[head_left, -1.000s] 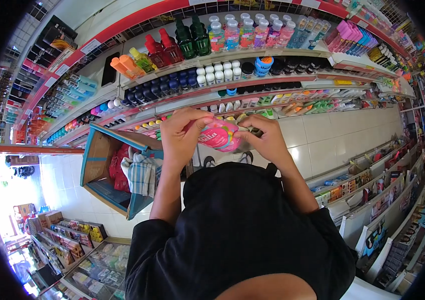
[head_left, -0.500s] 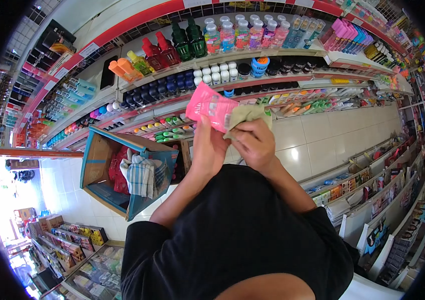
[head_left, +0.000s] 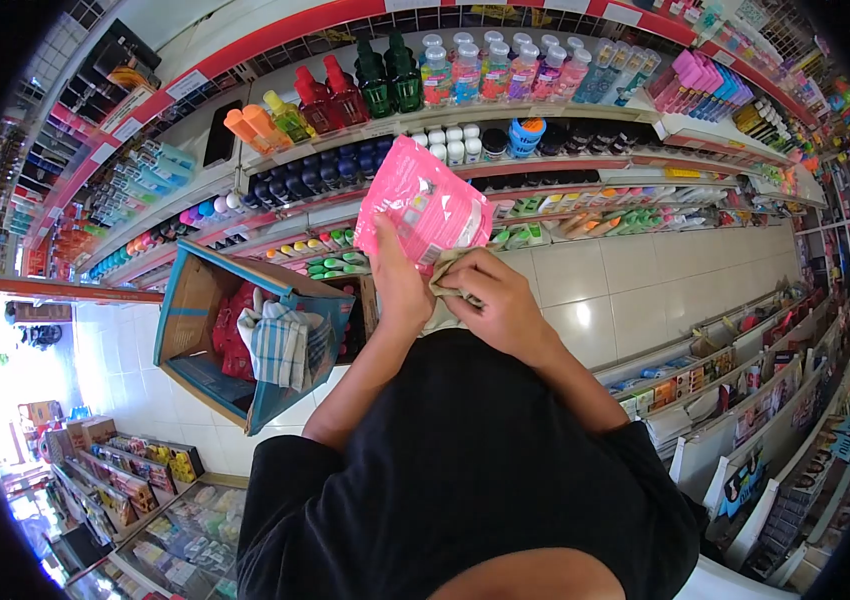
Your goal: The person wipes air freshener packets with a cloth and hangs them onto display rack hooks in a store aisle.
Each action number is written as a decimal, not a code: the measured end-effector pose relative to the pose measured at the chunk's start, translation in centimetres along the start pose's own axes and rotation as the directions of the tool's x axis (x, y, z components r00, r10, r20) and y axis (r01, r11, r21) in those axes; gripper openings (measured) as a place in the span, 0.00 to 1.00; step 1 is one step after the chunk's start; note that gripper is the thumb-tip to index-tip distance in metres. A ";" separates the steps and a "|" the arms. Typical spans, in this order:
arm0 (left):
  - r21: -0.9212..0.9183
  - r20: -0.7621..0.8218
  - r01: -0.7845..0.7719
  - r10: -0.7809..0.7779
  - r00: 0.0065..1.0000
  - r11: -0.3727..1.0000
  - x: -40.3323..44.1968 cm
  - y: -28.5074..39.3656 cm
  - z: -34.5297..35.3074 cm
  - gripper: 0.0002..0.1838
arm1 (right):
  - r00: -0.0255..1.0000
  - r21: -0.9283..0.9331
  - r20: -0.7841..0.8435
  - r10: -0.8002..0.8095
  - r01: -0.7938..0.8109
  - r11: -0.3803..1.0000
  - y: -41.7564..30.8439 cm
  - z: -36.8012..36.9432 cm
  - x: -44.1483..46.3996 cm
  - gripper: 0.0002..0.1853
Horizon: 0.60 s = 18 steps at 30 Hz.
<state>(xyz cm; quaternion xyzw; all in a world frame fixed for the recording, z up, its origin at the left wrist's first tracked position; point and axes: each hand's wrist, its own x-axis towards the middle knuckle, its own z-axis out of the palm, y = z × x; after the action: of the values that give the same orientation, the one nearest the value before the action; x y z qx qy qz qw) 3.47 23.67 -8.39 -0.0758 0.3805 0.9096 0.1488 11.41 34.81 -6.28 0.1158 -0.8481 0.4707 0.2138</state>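
Two hands on pink pouch [head_left: 423, 205]: left hand [head_left: 400, 290] grips its side, seemingly to steady it; right hand [head_left: 495, 300] pinches cloth [head_left: 453, 275] at pouch's lower edge, likely for wiping. Box [head_left: 230, 335] left of grip, bottles [head_left: 465, 72] beyond.

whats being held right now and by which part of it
The left hand holds a pink packet by its lower edge; the right hand pinches a greenish cloth at the packet's bottom corner.

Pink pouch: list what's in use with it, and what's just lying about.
In use:
- pouch, in the left hand
- rag, bunched in the right hand

Lying about:
- box with a checked cloth
- green bottles
- red bottles
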 end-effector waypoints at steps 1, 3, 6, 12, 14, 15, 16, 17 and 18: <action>-0.003 -0.003 -0.002 0.002 1.000 1.000 0.3 0.2 0.1 0.23 | 0.997 0.076 0.038 0.062 -0.065 0.995 0.0 -0.3 0.2 0.09; -0.034 0.012 -0.074 0.075 0.997 0.997 1.0 0.9 0.1 0.31 | 0.992 0.197 -0.023 0.126 -0.119 0.973 0.7 -1.4 0.3 0.09; 0.078 0.007 -0.043 0.043 0.999 0.996 0.7 1.7 -0.3 0.33 | 0.981 0.449 -0.091 0.171 -0.112 0.886 1.4 -3.4 1.0 0.08; 0.534 0.206 -0.061 -0.060 0.977 0.844 -0.7 1.7 -0.1 0.33 | 0.997 0.556 -0.036 0.063 -0.032 0.831 -0.4 -1.9 3.4 0.13; 0.553 0.194 -0.052 -0.069 0.979 0.831 -0.9 1.2 -0.4 0.34 | 0.990 0.067 -0.102 -0.101 0.108 0.992 -0.8 -0.3 4.2 0.15; 0.573 0.179 -0.042 -0.075 0.981 0.818 -0.9 0.8 -0.7 0.35 | 0.971 -0.013 -0.160 -0.176 0.176 0.984 -0.2 0.3 4.5 0.18; 0.593 0.163 -0.033 -0.080 0.983 0.805 -0.8 0.5 -1.0 0.38 | 0.972 -0.015 -0.161 -0.173 0.173 0.985 0.5 0.4 4.5 0.18; 0.530 0.292 -0.034 -0.144 0.946 0.847 -0.6 0.6 -1.4 0.36 | 0.971 -0.061 -0.204 -0.126 0.116 0.991 1.2 0.2 4.4 0.15; 0.530 0.290 -0.032 -0.146 0.946 0.848 -0.8 0.7 -1.1 0.36 | 0.966 -0.103 -0.248 -0.079 0.055 0.993 1.7 -0.1 4.4 0.13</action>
<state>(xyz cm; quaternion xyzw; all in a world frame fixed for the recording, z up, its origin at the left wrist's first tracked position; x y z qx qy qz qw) 4.06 22.26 -8.44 0.1047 0.5838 0.7652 0.2505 6.90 35.81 -5.45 0.0736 -0.8311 0.4332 0.3408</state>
